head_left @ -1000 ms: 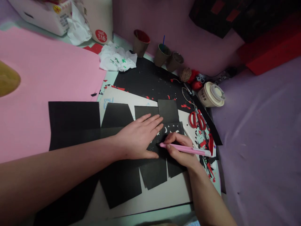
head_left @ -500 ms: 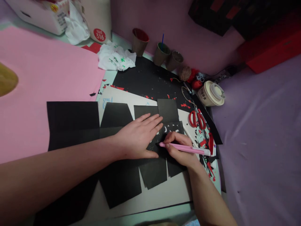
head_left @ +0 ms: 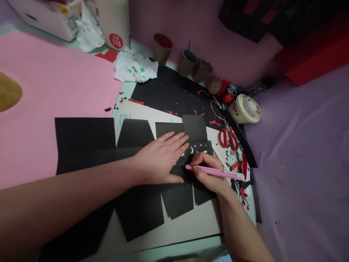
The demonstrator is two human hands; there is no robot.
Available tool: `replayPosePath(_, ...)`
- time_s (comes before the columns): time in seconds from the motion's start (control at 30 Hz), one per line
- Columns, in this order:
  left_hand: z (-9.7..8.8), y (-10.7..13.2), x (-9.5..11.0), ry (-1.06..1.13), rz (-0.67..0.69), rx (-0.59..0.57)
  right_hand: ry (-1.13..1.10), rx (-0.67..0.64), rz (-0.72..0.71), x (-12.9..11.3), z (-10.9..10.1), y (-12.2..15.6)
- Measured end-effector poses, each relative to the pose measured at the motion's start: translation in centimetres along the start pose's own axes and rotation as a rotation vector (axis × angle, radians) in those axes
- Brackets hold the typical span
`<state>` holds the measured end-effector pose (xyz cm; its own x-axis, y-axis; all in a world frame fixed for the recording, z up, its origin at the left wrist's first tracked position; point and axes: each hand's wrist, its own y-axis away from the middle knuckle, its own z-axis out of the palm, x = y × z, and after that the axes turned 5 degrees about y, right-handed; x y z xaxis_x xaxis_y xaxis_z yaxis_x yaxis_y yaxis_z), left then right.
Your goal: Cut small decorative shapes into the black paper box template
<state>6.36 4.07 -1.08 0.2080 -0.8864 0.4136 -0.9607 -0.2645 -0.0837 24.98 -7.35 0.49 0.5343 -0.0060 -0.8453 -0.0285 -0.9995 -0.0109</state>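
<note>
My left hand [head_left: 160,158] lies flat on the black cut paper [head_left: 141,203], fingers spread and pressing it to the board. In my right hand [head_left: 208,173] is a slim pink pen-shaped craft knife [head_left: 209,170], gripped like a pencil. Its small dark tip touches the paper just right of my left thumb and fingers; the blade itself is too small to make out. Around the tip, the paper has small cut-outs, among them a crescent moon [head_left: 191,149] and a star, with faint drawn lines beside them. The paper has slits and flaps along both long edges.
A white board [head_left: 196,225] lies beneath the paper. Red-handled scissors [head_left: 227,139] and red and black scraps lie to the right. Further back are a lidded cup [head_left: 244,108], twine [head_left: 214,86], several brown cups [head_left: 163,49] and crumpled tissue [head_left: 135,66]. Pink paper [head_left: 62,80] covers the left.
Hardly anything differs. Both hands keep their places, and the knife tip has stayed at about the same spot on the black paper.
</note>
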Motion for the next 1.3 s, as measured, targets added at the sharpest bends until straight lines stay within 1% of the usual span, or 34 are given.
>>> replayPosePath(0.4,0.17,0.0,-0.06,0.003,0.0,-0.002,-0.033,-0.02,-0.028,0.24,0.14,0.26)
replayPosePath(0.57,0.33,0.0,-0.17,-0.005,0.005,0.007,-0.014,-0.023,-0.036,0.27,0.14,0.18)
replayPosePath(0.83,0.31,-0.01,-0.1,-0.008,0.003,0.012,-0.014,0.01,-0.046,-0.03,0.06,-0.01)
replayPosePath(1.13,0.23,-0.12,-0.21,-0.012,-0.003,-0.001,-0.033,0.017,-0.045,0.27,0.16,-0.02)
replayPosePath(1.3,0.23,-0.09,-0.14,-0.005,-0.006,0.005,-0.112,0.04,-0.04,0.59,0.11,-0.08)
